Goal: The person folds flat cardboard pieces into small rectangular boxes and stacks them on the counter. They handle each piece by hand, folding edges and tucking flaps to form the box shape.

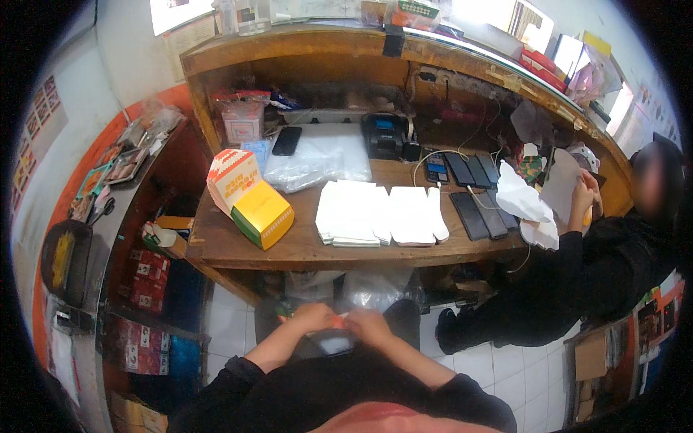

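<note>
Low over my lap, in front of the table edge, my left hand (315,317) and my right hand (369,328) are close together, fingers closed. Between them shows a small orange-and-white piece of printed card (338,322), mostly covered by the fingers. A dark flat thing with a pale edge (336,345) lies below it on my lap; its kind is unclear. Ahead on the table, flat white box blanks (354,213) are stacked beside a second white stack (417,215). To their left stands a folded yellow, orange and green carton (263,213) with its lid up.
A wooden table (238,249) carries plastic bags (317,155), a black phone (287,141), a black printer (390,137) and several charging phones (471,216). At right, a co-worker's hands (586,191) are near white card (523,198). Cluttered shelving (108,238) stands left.
</note>
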Demonstrator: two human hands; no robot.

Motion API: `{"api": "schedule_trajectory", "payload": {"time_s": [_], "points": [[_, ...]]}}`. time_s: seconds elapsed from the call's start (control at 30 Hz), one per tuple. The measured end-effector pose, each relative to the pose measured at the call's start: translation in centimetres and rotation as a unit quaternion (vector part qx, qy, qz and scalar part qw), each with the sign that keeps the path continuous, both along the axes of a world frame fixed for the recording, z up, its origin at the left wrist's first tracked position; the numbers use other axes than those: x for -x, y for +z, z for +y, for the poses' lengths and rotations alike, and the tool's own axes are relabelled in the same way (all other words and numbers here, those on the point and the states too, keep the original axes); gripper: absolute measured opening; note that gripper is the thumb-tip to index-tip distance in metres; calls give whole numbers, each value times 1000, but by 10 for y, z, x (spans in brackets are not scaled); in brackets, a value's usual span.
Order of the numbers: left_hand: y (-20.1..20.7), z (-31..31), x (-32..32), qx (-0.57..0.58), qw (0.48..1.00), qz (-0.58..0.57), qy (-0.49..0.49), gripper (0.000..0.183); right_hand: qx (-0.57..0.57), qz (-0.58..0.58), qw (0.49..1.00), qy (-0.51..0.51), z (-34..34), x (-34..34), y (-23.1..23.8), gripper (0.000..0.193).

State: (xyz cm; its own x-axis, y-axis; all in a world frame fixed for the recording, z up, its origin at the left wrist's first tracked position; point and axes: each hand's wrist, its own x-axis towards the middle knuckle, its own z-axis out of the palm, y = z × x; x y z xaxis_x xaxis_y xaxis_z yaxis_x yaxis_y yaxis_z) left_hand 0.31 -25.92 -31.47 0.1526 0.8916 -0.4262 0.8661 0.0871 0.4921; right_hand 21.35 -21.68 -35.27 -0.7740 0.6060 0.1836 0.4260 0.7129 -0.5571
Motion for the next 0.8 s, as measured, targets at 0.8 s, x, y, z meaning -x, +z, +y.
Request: {"api": "schedule_trajectory", "payload": {"time_s": [0.8], "points": [[-22, -34, -20, -197, 938, 169, -230, 18, 123, -384, 909, -102, 66, 2, -1, 29]]}}
